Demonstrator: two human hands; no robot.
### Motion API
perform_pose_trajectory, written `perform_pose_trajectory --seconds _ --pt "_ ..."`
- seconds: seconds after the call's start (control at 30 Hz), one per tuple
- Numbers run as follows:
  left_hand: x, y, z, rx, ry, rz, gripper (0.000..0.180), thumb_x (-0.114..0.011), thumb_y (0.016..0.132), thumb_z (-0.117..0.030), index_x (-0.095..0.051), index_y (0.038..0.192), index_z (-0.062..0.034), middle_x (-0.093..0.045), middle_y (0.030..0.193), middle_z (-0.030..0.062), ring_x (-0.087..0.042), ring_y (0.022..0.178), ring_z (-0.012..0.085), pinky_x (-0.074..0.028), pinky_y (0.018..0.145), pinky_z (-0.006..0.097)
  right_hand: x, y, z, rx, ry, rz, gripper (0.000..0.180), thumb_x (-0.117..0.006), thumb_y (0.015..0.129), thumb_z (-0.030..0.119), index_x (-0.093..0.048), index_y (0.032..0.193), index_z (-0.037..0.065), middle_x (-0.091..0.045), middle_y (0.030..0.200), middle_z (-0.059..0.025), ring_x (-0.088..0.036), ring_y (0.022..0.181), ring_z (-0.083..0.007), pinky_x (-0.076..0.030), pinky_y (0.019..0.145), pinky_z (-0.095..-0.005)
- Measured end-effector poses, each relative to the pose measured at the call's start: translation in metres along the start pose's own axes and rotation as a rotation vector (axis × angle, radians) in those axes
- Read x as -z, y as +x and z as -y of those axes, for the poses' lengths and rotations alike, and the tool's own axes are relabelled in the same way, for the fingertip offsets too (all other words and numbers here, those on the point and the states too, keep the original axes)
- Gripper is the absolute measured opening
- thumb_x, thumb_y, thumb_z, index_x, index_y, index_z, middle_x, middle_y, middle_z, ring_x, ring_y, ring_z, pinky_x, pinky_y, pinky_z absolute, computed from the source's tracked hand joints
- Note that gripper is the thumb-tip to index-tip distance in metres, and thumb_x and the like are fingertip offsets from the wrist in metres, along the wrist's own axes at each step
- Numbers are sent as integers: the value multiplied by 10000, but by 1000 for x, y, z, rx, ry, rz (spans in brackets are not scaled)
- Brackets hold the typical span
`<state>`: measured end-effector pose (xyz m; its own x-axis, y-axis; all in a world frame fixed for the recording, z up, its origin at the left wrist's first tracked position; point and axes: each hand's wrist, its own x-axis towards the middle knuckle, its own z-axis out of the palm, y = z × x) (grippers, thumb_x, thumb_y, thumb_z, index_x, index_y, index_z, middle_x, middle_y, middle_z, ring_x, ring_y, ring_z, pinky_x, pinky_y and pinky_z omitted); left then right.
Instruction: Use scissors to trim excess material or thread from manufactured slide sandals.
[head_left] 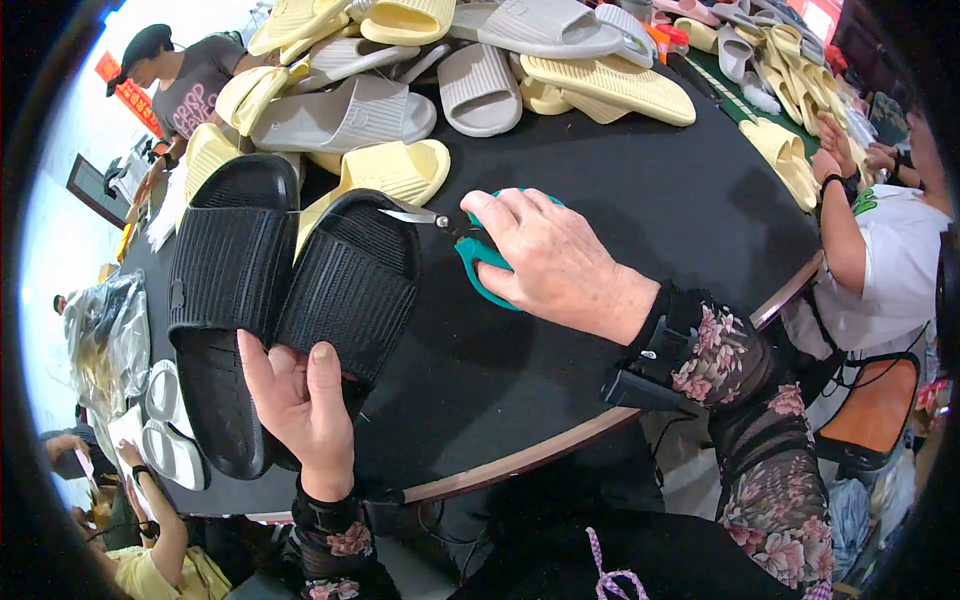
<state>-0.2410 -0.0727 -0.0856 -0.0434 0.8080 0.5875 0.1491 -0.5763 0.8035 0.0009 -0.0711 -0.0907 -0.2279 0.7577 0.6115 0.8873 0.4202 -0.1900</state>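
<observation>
My left hand [296, 400] grips the heel end of a black ribbed slide sandal [352, 285], tilting it up off the black table [620, 200]. A second black sandal [225, 290] lies flat just left of it. My right hand [550, 262] holds teal-handled scissors [470, 250]; the small metal blades point left and touch the top edge of the held sandal's strap. Both wrists wear floral sleeves and a black strap.
A heap of pale yellow sandals [395, 172] and grey sandals [345, 112] covers the far side of the table. A person in white [880, 260] sits at right, another stands at far left [185, 85]. White sandals [170, 430] and plastic bags lie at lower left.
</observation>
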Motion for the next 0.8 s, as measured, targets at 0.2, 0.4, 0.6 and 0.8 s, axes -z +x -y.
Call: perform_pose_trajectory --seconds 0.2,0.4,0.6,0.8 --pt "0 -2 0 -1 -20 44 611 -519 849 79 -199 1369 117 -345 765 -16 -352 676 45 -336 599 188 0 0 0 18 -28 -24 445 -665 723 168 -444 1066 -9 -515 828 -122 -556 790 -283 -483 686 -367" --pt "0 -4 -1 4 41 58 624 -529 849 73 -194 1375 106 -371 772 -11 -362 681 45 -332 586 185 -2 0 -1 16 -20 -21 441 -663 726 165 -443 1065 -13 -516 828 -125 -560 785 -286 -486 683 -364" --pt "-1 -4 3 -29 28 82 632 -526 844 82 -190 1379 100 -370 765 -11 -364 668 48 -332 577 182 1 0 -1 14 -28 1 437 -659 732 156 -443 1070 -16 -524 836 -131 -572 798 -289 -489 696 -361" --pt "-1 -5 5 -21 -11 73 627 -511 850 89 -184 1385 93 -356 757 -17 -367 661 50 -336 584 179 3 0 2 23 -73 16 391 -638 752 133 -447 1054 -27 -537 818 -127 -584 792 -281 -500 693 -344"
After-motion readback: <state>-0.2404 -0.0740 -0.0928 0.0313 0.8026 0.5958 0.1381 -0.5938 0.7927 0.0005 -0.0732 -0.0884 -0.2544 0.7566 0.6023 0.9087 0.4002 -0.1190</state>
